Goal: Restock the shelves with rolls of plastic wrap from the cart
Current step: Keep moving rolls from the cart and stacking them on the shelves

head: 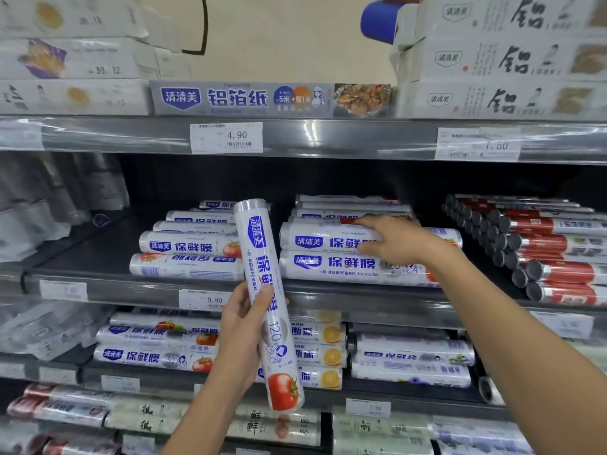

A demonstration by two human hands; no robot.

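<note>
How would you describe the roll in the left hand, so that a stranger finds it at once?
Find the middle shelf with the 9.90 price tag. In front of it the left hand holds one plastic wrap roll. It alone stands nearly upright, tomato end down, while the stacked rolls lie flat.

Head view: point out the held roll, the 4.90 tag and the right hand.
held roll (262, 267): head view, on its label, upper half.
4.90 tag (226, 137): head view, on the tag's middle.
right hand (394, 239): head view, on the back of the hand.
</note>
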